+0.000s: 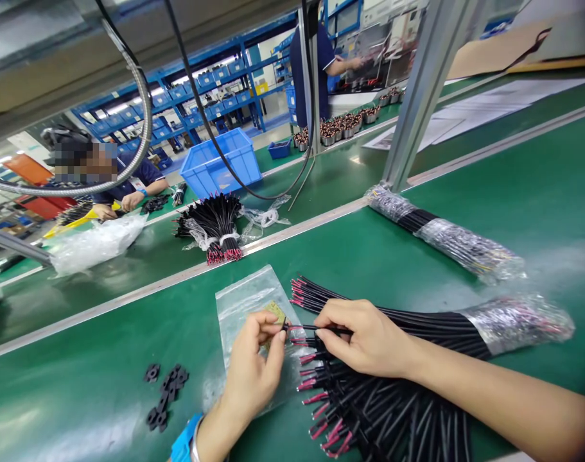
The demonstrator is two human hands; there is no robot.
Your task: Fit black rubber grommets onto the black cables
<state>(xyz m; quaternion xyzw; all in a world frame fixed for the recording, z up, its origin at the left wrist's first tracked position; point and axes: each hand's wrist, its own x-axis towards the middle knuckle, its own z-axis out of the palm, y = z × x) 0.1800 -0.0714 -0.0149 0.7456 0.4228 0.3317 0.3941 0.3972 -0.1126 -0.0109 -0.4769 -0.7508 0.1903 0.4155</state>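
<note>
Left hand [253,359] pinches a small black piece [285,325], right hand [369,337] grips a black cable [310,327] just behind its red wire end [296,326], over the right edge of the clear bag [244,292] — steady, keep everything aligned!

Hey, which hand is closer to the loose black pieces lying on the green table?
Left. The left hand is to the right of the black pieces, not touching; the right hand is farther right.
</note>
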